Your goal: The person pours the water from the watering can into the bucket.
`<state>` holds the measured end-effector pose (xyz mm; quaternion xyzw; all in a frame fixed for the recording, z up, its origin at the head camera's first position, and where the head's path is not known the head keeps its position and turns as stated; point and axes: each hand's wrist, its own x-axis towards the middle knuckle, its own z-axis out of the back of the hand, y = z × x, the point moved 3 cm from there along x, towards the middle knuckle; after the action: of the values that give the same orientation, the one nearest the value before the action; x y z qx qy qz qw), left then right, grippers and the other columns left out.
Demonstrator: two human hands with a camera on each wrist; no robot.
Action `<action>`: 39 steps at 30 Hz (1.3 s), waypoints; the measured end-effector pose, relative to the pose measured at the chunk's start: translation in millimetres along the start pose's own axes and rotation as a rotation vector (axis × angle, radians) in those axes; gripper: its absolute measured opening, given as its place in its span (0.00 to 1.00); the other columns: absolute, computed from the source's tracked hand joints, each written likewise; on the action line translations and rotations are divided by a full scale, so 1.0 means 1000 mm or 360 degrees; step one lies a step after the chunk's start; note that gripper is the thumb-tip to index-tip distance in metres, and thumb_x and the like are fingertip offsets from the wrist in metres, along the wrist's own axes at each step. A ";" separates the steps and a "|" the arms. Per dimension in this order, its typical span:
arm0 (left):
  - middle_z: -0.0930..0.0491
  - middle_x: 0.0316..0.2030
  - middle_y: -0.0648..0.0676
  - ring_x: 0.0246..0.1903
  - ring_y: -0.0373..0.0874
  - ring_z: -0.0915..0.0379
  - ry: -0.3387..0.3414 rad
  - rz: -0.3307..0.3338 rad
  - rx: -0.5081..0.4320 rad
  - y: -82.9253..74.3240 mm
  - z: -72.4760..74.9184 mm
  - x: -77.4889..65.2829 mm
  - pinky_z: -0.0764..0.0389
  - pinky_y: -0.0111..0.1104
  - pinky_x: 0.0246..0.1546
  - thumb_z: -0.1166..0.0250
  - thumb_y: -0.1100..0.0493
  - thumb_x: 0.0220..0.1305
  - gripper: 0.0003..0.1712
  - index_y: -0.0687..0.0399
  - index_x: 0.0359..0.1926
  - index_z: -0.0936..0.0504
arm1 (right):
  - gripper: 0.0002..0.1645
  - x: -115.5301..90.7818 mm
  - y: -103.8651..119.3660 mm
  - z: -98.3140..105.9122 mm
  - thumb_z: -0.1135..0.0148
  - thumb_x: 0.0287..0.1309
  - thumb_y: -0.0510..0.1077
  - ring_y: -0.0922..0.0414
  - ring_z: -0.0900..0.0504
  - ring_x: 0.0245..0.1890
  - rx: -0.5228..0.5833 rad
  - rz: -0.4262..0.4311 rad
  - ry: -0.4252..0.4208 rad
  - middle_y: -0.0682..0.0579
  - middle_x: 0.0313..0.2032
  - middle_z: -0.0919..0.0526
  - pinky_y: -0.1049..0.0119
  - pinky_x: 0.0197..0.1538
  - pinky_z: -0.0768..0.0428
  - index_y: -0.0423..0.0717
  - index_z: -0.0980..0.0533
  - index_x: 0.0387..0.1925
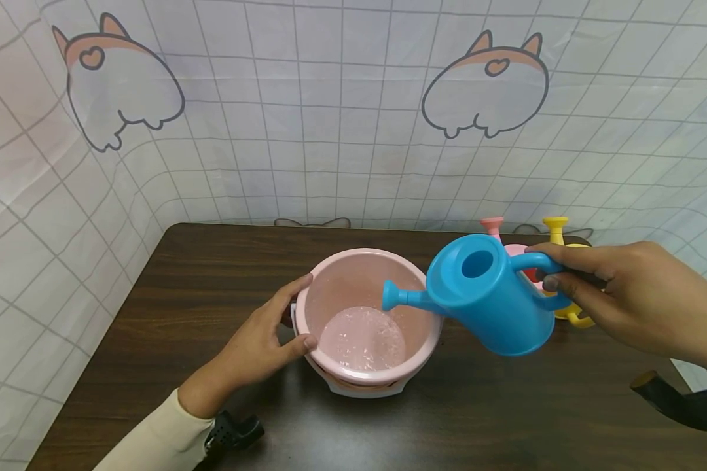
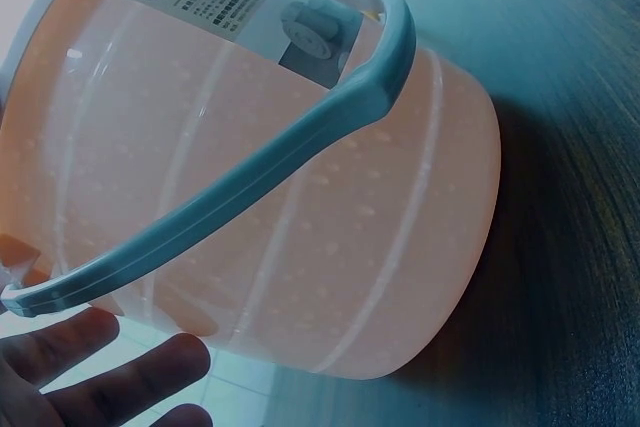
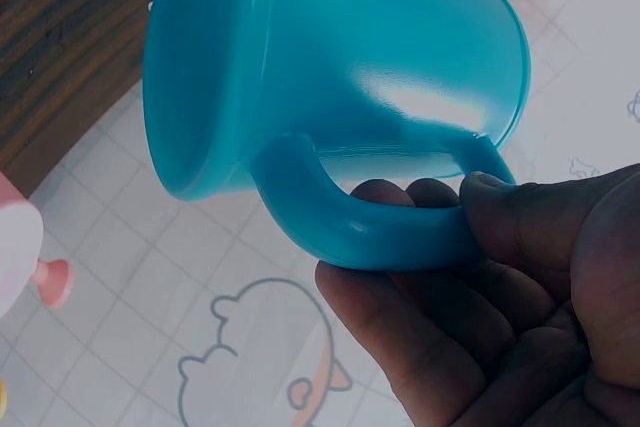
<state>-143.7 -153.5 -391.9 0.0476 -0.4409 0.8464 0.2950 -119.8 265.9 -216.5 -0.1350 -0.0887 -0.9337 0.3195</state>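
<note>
A pink bucket (image 1: 324, 288) with a grey-white handle (image 2: 270, 172) stands on the table. Rippled, shiny water (image 1: 362, 340) covers its bottom. My left hand (image 1: 265, 333) steadies the bucket's left side, fingers nearly straight, with the thumb and a fingertip touching the rim. In the left wrist view, its fingers (image 2: 150, 382) lie beside the bucket wall. My right hand (image 1: 642, 301) grips a blue watering can (image 1: 501, 307) by its handle (image 3: 370, 232), thumb against curled fingers. The can tilts left above the table, its spout (image 1: 403, 297) over the bucket's opening.
Behind the blue can are a pink watering can (image 1: 493, 226) and a yellow one (image 1: 556, 229), both partly hidden. The dark wooden table (image 1: 171, 314) meets a grid-patterned white curtain (image 1: 318, 131) at the back and left. A black strap-like object (image 1: 677, 402) appears at the right.
</note>
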 end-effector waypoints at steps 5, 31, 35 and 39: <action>0.23 0.53 0.52 0.43 0.39 0.21 0.0003 -0.0001 -0.0005 0.000 0.000 0.001 0.21 0.47 0.47 0.43 0.25 0.66 0.51 0.43 0.80 0.45 | 0.32 0.001 0.000 0.000 0.23 0.49 0.31 0.72 0.29 0.21 0.0011 -0.0007 -0.0001 0.48 0.36 0.12 0.72 0.21 0.27 0.38 0.19 0.59; 0.24 0.55 0.52 0.43 0.38 0.21 -0.0003 0.0008 -0.0045 0.003 -0.001 0.001 0.21 0.47 0.47 0.40 0.28 0.67 0.50 0.42 0.80 0.45 | 0.33 0.001 0.000 0.002 0.23 0.49 0.30 0.72 0.31 0.20 0.0026 0.0012 -0.0004 0.53 0.34 0.13 0.72 0.20 0.29 0.42 0.19 0.60; 0.24 0.55 0.51 0.43 0.38 0.21 -0.0005 0.0012 -0.0049 0.003 -0.001 0.001 0.21 0.48 0.47 0.40 0.28 0.67 0.50 0.42 0.80 0.45 | 0.31 0.002 0.000 0.002 0.23 0.50 0.31 0.72 0.31 0.20 0.0016 0.0022 0.0002 0.52 0.34 0.12 0.72 0.21 0.28 0.40 0.19 0.59; 0.24 0.54 0.51 0.43 0.38 0.21 -0.0006 0.0013 -0.0046 0.004 -0.001 0.001 0.21 0.48 0.46 0.40 0.28 0.67 0.50 0.41 0.80 0.45 | 0.32 0.002 0.001 0.002 0.23 0.50 0.31 0.72 0.30 0.20 0.0021 0.0022 0.0000 0.52 0.34 0.12 0.72 0.21 0.28 0.41 0.19 0.60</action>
<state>-145.9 -153.7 -395.2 0.0432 -0.4538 0.8410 0.2914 -120.2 264.6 -213.7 -0.1336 -0.0940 -0.9309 0.3267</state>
